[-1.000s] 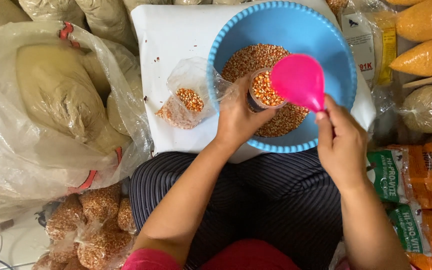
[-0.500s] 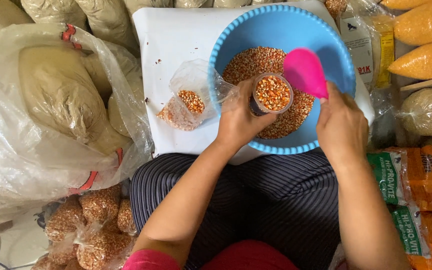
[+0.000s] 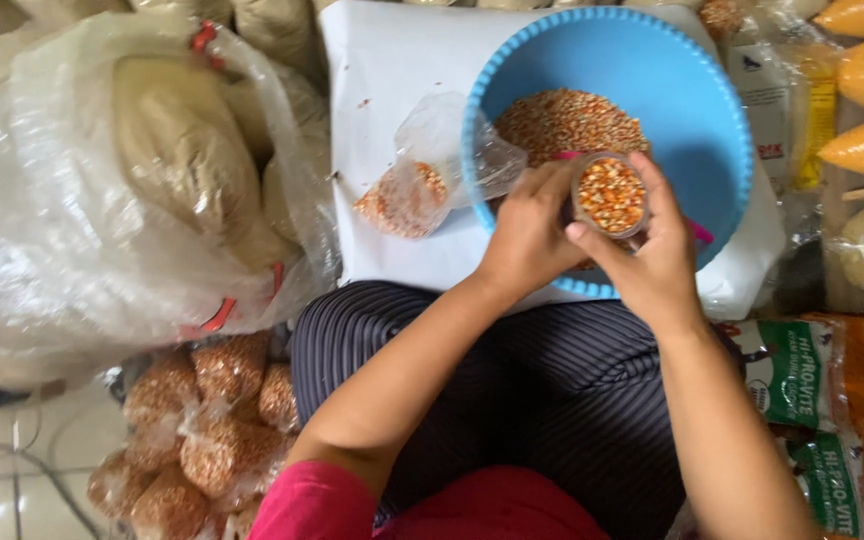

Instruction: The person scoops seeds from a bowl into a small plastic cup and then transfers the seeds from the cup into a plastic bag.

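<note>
both hands — left hand, right hand — grasp the grain-filled cup; pink scoop mostly hidden.

Probably a small feed or grain shop: stacked bags of grain, big sacks, printed feed packets.

A cup of kernels sits between both hands over the basin — a small bag lies left of it, sacks farther left.

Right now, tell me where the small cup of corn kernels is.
In the head view, right of centre: the cup sits between the left hand and right hand, above the blue basin's near rim.
</note>
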